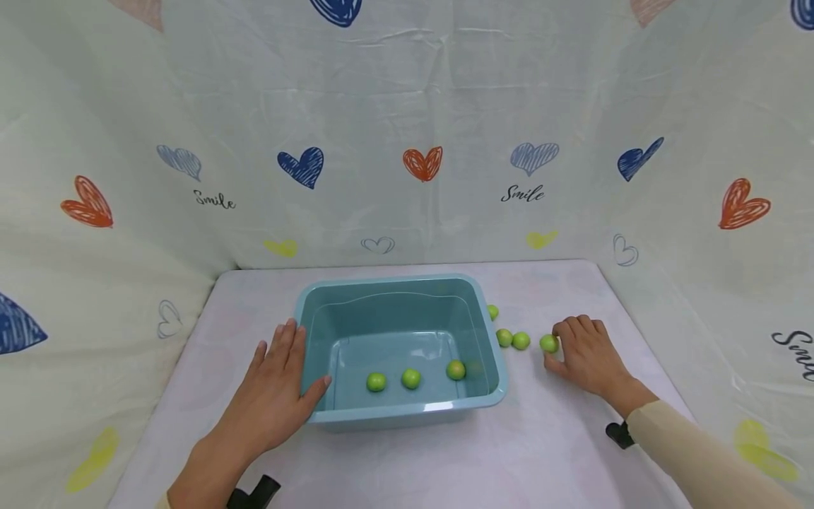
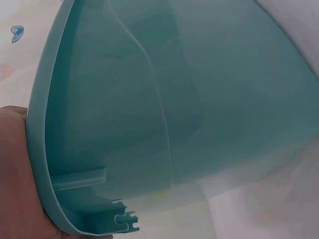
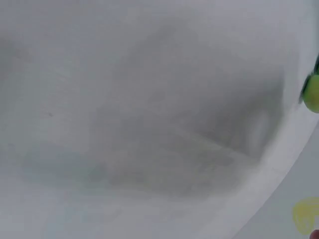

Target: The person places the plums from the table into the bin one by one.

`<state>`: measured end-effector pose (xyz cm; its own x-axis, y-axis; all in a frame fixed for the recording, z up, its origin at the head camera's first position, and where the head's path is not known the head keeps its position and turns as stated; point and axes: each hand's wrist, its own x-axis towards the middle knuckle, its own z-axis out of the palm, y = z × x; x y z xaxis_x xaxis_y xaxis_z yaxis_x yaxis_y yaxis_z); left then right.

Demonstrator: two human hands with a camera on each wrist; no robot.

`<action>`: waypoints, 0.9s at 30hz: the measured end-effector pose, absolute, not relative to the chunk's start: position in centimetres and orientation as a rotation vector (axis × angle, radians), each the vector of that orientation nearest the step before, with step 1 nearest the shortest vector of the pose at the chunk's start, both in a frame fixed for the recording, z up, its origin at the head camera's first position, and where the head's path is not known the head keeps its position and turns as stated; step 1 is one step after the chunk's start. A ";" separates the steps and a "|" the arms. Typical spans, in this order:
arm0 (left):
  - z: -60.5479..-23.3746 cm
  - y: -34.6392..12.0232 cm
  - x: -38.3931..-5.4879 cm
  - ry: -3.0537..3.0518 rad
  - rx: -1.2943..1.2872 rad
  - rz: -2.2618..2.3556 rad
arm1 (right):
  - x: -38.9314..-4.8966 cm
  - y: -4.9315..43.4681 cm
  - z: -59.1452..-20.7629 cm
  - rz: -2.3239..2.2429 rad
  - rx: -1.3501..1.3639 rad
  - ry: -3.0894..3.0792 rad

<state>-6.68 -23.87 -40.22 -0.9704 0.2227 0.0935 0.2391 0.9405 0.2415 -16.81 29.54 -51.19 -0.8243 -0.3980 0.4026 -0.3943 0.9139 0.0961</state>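
A light blue plastic basin stands on the table, with 3 small round green fruits inside, one of them a green fruit near the middle of its floor. My left hand rests along the basin's left rim, fingers straight and thumb over the front left corner. In the left wrist view that hand lies against the rim. To the right of the basin, my right hand pinches another green fruit between thumb and fingers. Only a fingertip of this hand shows in the right wrist view.
Beside the basin's right wall lie more green fruits, one partly hidden by the rim. A white cloth covers the table. Around it hangs a pale curtain printed with hearts and "Smile".
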 end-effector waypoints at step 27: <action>-39.8 -23.7 -6.7 -3.040 -0.345 -0.305 | -20.8 15.4 -34.6 -0.007 1.076 -2.334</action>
<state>-6.74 -23.73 -39.81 -0.9726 0.2151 0.0880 0.2283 0.9551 0.1887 -20.83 15.38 -34.62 -0.5180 -0.7016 0.4893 -0.6986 0.6771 0.2312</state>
